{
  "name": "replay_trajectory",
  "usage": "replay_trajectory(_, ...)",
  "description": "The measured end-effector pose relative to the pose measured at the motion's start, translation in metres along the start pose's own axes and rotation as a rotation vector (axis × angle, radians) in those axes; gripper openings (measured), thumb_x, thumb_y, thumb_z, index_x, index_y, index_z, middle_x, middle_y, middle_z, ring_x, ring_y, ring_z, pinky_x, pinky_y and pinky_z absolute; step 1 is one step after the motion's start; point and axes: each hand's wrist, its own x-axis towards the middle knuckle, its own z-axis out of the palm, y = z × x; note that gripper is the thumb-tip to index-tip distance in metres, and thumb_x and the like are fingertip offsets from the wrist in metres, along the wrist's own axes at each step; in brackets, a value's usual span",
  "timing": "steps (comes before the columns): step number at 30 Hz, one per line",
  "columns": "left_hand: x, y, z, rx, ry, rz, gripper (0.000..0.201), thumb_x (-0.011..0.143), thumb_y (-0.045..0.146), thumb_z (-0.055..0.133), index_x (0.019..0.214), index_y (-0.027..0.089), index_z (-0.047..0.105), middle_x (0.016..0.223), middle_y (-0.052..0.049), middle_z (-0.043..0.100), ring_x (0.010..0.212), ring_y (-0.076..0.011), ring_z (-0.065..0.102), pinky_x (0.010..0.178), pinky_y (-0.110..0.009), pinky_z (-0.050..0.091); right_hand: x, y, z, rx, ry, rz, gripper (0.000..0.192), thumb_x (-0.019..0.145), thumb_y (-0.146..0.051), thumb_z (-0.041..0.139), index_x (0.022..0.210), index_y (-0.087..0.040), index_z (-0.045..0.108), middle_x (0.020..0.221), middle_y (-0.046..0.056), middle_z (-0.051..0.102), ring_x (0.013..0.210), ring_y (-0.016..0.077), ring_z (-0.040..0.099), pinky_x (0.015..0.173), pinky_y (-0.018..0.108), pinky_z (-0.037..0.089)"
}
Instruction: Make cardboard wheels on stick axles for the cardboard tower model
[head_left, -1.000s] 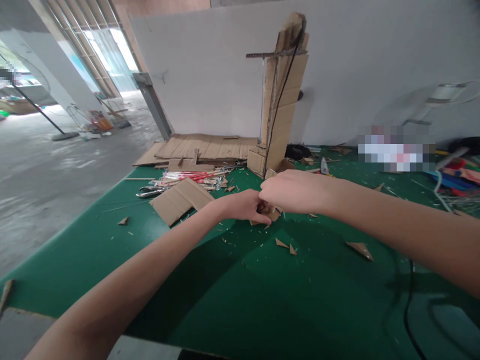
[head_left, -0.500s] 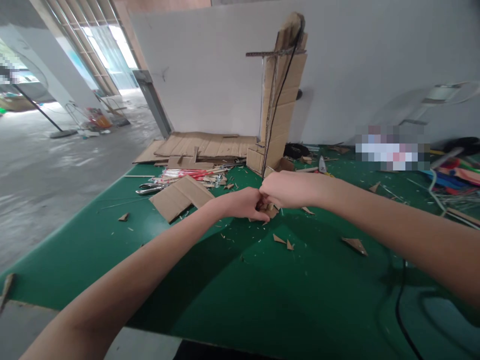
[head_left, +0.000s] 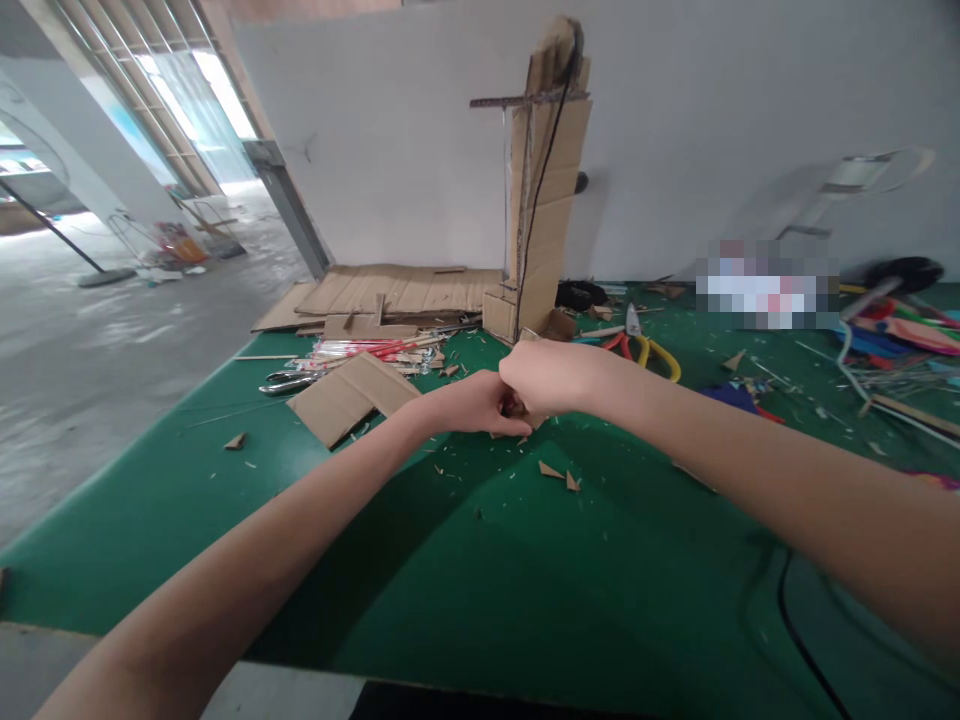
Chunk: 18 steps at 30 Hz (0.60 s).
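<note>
My left hand (head_left: 466,402) and my right hand (head_left: 553,374) meet over the green table (head_left: 525,590), both closed around a small piece of brown cardboard (head_left: 517,409) that is mostly hidden by the fingers. Behind the hands stands a tall cardboard tower (head_left: 546,190) with a dark cord down its front and a thin crossbar near the top. Two small cardboard triangles (head_left: 559,472) lie just in front of the hands.
A folded cardboard sheet (head_left: 352,395), red-and-white sticks (head_left: 367,349) and metal pliers (head_left: 289,381) lie to the left. Flat cardboard sheets (head_left: 390,292) rest at the back. Yellow-handled cutters (head_left: 645,345) and coloured clutter (head_left: 892,350) sit at the right. A black cable (head_left: 787,620) runs near the front right.
Both hands stay closed together on the small cardboard piece. The view has shifted slightly, bringing the yellow-handled cutters and more right-side clutter into sight.
</note>
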Motion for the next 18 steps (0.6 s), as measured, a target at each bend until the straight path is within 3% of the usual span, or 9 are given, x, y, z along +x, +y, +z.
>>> replay_trajectory(10, -0.003, 0.005, 0.002, 0.066, 0.035, -0.001, 0.022, 0.075, 0.037, 0.058, 0.073, 0.015, 0.054, 0.067, -0.002, 0.057, 0.059, -0.0126, 0.049, 0.053, -0.025, 0.033, 0.001, -0.001, 0.001, 0.011, -0.046, 0.027, 0.019, 0.070, -0.016, 0.062, 0.084, -0.006, 0.071, 0.069, 0.013, 0.063, 0.060, 0.0205, 0.059, 0.047, 0.028, 0.039)
replay_trajectory(18, -0.009, 0.009, 0.006, 0.127, 0.082, 0.021, 0.023, 0.073, 0.037, 0.062, 0.074, 0.015, 0.056, 0.074, -0.004, 0.061, 0.066, -0.0148, 0.054, 0.059, -0.026, 0.038, -0.018, -0.002, -0.005, -0.036, -0.050, -0.013, 0.018, 0.076, -0.016, 0.056, 0.085, -0.010, 0.070, 0.074, 0.011, 0.063, 0.062, 0.0203, 0.060, 0.047, 0.027, 0.035)
